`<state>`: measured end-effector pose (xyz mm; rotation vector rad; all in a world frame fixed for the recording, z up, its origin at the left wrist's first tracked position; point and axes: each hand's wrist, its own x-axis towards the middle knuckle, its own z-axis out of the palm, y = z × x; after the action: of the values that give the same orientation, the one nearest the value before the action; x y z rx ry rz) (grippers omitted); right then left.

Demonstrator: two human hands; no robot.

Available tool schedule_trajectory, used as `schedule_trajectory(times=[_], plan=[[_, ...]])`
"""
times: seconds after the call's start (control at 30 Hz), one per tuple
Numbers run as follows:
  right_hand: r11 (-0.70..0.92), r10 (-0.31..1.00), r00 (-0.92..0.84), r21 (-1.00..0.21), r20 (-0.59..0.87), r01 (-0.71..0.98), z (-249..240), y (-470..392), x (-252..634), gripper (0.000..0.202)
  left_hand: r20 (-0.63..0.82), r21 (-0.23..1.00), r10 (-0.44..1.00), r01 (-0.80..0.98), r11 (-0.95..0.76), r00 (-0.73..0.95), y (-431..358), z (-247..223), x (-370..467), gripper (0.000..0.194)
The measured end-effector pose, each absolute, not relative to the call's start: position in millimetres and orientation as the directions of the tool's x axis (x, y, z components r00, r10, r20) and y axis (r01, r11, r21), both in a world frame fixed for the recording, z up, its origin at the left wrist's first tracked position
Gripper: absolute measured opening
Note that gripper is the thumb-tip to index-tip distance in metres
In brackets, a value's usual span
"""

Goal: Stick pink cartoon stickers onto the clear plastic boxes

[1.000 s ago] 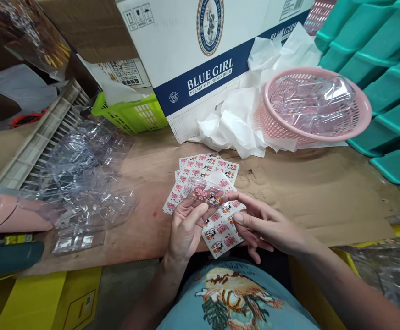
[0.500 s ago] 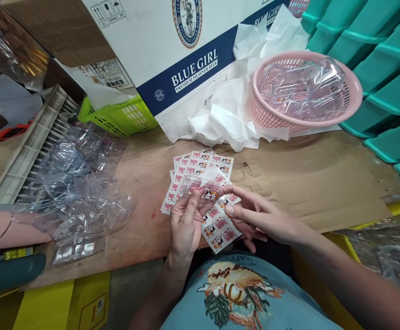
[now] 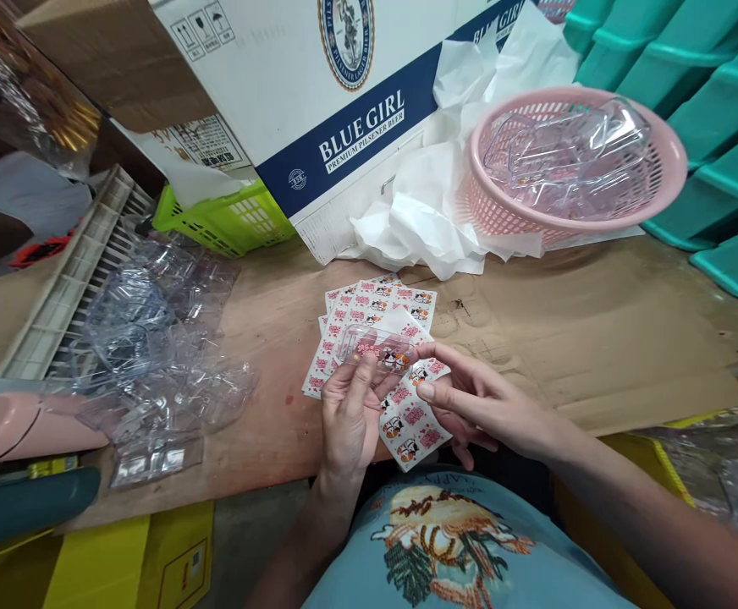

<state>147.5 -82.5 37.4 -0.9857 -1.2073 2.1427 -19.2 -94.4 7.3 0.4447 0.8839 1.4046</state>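
1. Our left hand [image 3: 351, 414] pinches a clear plastic case [image 3: 387, 342] above sticker sheets [image 3: 410, 414] on the brown worktop [image 3: 565, 338].
2. Our right hand [image 3: 470, 393], grip released, poises its forefinger by the case's edge.
3. Behind, a Blue Girl carton [image 3: 255, 93] stands near a pink basket [image 3: 669, 179] and teal bins [image 3: 724, 127].

Remotely, I have the plastic case [image 3: 382, 348] over the sticker sheets [image 3: 413, 423] at centre. The beer carton [image 3: 356, 135] stands at twelve o'clock, paper [image 3: 420, 222] before it at one. Between one and two, the basket [image 3: 489, 207] holds plastic shells [image 3: 578, 161]; at two, beyond it, bins [image 3: 724, 127]. Loose shells [image 3: 153, 347] lie at nine, a crate [image 3: 229, 227] between ten and eleven.
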Motion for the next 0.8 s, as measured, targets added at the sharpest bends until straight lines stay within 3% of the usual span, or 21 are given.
schedule_trajectory(times=[0.17,0.3,0.37,0.43,0.5,0.57,0.63,0.7,0.8], plan=[[-0.478,0.717,-0.601,-0.877,-0.354,-0.054,34,-82,149,0.059,-0.391,0.604,0.919,-0.739,0.298,0.051,-81,11,-29,0.050],[-0.437,0.750,-0.556,-0.900,-0.357,-0.013,24,-77,146,0.049,-0.449,0.561,0.888,-0.740,0.370,0.103,-75,10,-32,0.032],[-0.302,0.847,-0.453,-0.953,-0.278,0.020,22,-81,140,0.035,-0.447,0.586,0.892,-0.731,0.350,0.069,-75,7,-29,0.024],[-0.046,0.926,-0.368,-0.994,-0.080,0.102,25,-91,133,0.023,-0.423,0.612,0.906,-0.733,0.298,0.015,-77,4,-25,0.022],[0.223,0.896,-0.422,-0.963,0.142,0.150,33,-103,128,0.021,-0.399,0.611,0.917,-0.751,0.251,-0.019,-77,1,-23,0.024],[0.312,0.866,-0.450,-0.938,0.217,0.149,40,-108,128,0.021,-0.398,0.593,0.917,-0.771,0.232,-0.030,-76,0,-22,0.028],[0.165,0.934,-0.336,-0.979,0.118,0.115,43,-104,133,0.021,-0.418,0.583,0.908,-0.774,0.244,-0.028,-76,0,-23,0.029],[-0.092,0.968,-0.235,-0.996,-0.090,0.002,39,-92,140,0.023,-0.446,0.582,0.895,-0.764,0.281,-0.011,-77,1,-22,0.029],[-0.341,0.910,-0.322,-0.916,-0.263,-0.214,28,-77,145,0.031,-0.465,0.576,0.885,-0.754,0.315,0.015,-78,3,-18,0.029]])
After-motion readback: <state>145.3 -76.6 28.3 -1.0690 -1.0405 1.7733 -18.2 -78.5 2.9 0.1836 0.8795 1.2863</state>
